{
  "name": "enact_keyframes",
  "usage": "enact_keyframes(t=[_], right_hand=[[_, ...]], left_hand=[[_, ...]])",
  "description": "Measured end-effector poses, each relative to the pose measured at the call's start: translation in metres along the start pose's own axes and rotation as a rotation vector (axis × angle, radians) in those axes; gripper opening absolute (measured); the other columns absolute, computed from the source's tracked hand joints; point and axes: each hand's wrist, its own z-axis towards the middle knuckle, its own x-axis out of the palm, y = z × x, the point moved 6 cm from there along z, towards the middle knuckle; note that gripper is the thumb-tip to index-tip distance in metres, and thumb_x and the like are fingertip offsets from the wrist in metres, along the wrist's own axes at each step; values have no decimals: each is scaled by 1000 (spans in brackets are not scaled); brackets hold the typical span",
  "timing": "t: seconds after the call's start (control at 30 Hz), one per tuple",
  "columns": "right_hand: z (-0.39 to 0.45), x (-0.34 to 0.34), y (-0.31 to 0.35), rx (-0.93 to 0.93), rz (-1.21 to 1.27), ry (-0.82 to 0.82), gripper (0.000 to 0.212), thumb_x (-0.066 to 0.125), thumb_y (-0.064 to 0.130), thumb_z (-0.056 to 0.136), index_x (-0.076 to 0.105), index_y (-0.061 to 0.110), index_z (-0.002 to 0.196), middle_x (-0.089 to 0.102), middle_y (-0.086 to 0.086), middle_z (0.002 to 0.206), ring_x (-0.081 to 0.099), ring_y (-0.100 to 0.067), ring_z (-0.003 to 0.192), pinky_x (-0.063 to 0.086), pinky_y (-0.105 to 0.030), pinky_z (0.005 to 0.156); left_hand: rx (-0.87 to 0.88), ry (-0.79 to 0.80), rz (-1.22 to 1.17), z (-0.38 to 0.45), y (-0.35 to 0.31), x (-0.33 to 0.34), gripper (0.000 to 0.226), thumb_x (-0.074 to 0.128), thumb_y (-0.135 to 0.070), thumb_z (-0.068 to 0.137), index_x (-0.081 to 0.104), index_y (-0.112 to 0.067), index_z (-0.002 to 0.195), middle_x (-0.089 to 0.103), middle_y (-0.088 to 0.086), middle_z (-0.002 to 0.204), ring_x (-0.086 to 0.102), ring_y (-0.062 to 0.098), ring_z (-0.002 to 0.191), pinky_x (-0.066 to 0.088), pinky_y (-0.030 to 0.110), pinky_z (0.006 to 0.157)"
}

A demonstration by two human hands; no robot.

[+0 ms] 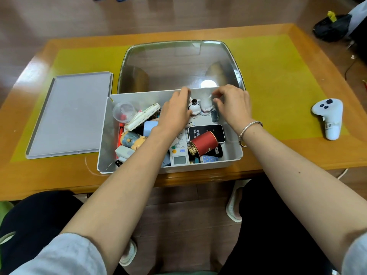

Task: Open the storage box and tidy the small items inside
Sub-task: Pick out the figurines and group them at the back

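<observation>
The white storage box [235, 153] stands open on the table, its clear lid [178, 64] tipped back behind it. Two small white rabbit figurines [195, 108] [206, 105] stand against the far wall. My left hand [176, 112] lies with its fingers straight along the left figurine. My right hand [233, 106] hovers just right of the other one, its fingers loosely curled and holding nothing. Also in the box are a red can [204, 143], a black Wi-Fi device [208, 131], a white remote [179, 156], a clear capsule [123, 112] and a white case [143, 117].
A flat grey tray [71, 116] lies on the yellow mat left of the box. A white game controller [328, 118] rests at the right of the table. On the floor beyond the table's far right corner is a black bag [331, 26].
</observation>
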Motion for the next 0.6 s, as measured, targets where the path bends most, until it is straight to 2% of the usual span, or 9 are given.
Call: enact_keyframes(t=[0.07, 0.17, 0.37, 0.5, 0.6], right_hand=[[1, 2, 1, -13, -10, 20, 20, 60, 25, 88, 68, 25, 106, 69, -2, 106, 61, -26, 101, 46, -39, 86], [2, 5, 0, -30, -31, 43, 22, 62, 26, 87, 69, 26, 107, 71, -7, 101, 62, -31, 98, 50, -37, 79], [8, 10, 3, -55, -88, 103, 23, 68, 33, 82, 68, 29, 105, 70, -9, 96, 62, -34, 95, 46, -33, 73], [11, 10, 3, -48, -105, 87, 24, 68, 34, 81, 68, 31, 105, 70, -9, 98, 62, -33, 95, 44, -31, 71], [11, 11, 2, -49, -118, 80, 24, 68, 34, 82, 68, 31, 106, 70, -9, 99, 62, -34, 96, 44, -32, 72]], left_hand=[[-3, -29, 16, -8, -2, -5, 35, 59, -12, 90, 42, -11, 121, 55, 12, 118, 55, 36, 100, 45, 45, 81], [-2, -29, 109, -23, -5, -4, 29, 51, -23, 94, 45, -14, 121, 61, 10, 113, 55, 32, 102, 39, 42, 85], [28, 188, 349, -28, -1, 15, 36, 37, -25, 93, 50, -25, 126, 61, 4, 122, 42, 27, 118, 27, 43, 90], [42, 279, 382, -23, 0, 24, 42, 34, -28, 94, 53, -34, 131, 58, 0, 129, 38, 24, 120, 24, 44, 90], [34, 289, 386, -21, 1, 26, 42, 32, -28, 94, 54, -33, 129, 59, 0, 129, 38, 23, 118, 23, 43, 88]])
